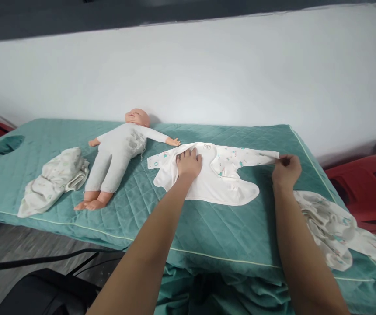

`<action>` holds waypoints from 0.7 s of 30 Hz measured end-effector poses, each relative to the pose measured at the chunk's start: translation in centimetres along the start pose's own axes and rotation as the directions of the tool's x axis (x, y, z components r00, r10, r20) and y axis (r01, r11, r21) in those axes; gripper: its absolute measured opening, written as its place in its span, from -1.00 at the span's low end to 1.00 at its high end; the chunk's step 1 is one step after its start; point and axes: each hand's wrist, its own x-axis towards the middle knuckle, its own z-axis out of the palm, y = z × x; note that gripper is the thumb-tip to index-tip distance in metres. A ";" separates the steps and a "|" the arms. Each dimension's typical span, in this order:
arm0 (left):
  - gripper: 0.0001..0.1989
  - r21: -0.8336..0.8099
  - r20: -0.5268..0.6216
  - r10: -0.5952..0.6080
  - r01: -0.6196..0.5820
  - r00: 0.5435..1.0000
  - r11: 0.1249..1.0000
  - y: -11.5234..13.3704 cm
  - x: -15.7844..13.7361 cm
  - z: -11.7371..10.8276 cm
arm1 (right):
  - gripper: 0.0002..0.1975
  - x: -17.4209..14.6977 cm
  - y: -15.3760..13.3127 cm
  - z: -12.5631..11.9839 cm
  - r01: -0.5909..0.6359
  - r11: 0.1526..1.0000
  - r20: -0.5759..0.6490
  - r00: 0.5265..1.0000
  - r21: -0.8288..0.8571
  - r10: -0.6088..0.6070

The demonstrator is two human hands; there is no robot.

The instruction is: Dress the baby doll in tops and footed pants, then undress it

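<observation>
A white baby shirt (pixel 207 190) with small coloured prints lies opened out on the green quilted cover, its sleeves spread to both sides. My left hand (pixel 189 164) rests on the shirt's upper body below the neckline, fingers extended and lying on the cloth. At the far end of the right-hand sleeve, my right hand (pixel 286 169) pinches the cuff and holds the sleeve stretched sideways. To the left lies a baby doll (pixel 122 140) on its back in a white bodysuit, one hand close to the shirt's collar.
A bundled printed cloth (pixel 55 179) lies left of the doll. More printed baby clothes (pixel 332 227) are heaped by my right forearm. The padded bed (pixel 227 245) meets a white wall (pixel 188 78). A red plastic object (pixel 368 188) stands at right, a black bag-like object (pixel 43 293) at lower left.
</observation>
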 end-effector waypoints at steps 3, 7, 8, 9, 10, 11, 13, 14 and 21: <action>-0.45 -0.001 0.000 -0.001 0.001 1.000 1.000 0.0 0.0 0.0 | -0.86 0.4 0.4 0.7 -0.017 0.996 -0.065 0.998 0.091 0.023; -0.45 -0.001 -0.011 0.006 -0.006 1.000 1.000 0.0 0.0 -0.1 | -0.85 0.8 1.0 1.4 -0.053 0.987 -0.072 0.995 0.154 0.065; -0.45 -0.003 -0.013 0.008 -0.008 1.000 1.000 0.0 0.0 -0.1 | -0.83 0.9 1.2 1.5 -0.053 0.989 -0.071 0.995 0.141 0.063; -0.45 -0.006 -0.013 0.006 -0.007 1.000 1.000 0.0 0.0 -0.1 | -0.81 1.0 1.4 1.5 -0.051 0.991 -0.072 0.996 0.122 0.060; -0.45 -0.007 -0.010 0.003 -0.004 1.000 1.000 0.0 0.0 -0.1 | -0.77 1.0 1.5 1.5 -0.047 0.994 -0.074 0.996 0.101 0.055; -0.45 -0.008 -0.006 0.000 0.000 1.000 1.000 0.0 0.0 -0.1 | -0.74 0.9 1.6 1.4 -0.038 0.996 -0.072 0.996 0.076 0.043; -0.45 -0.005 0.001 -0.003 0.003 1.000 1.000 0.0 -0.1 -0.1 | -0.69 0.5 1.5 1.3 -0.003 1.000 -0.051 0.999 0.028 0.004; -0.45 -0.003 0.002 -0.001 0.001 1.000 1.000 0.0 -0.1 -0.1 | -0.68 0.2 1.3 1.2 0.035 0.999 -0.026 0.999 0.006 -0.035; -0.45 -0.001 -0.002 -0.002 0.002 1.000 1.000 0.0 -0.1 -0.1 | -0.70 -2.7 -1.5 1.1 0.297 0.942 0.398 0.892 -0.159 -0.214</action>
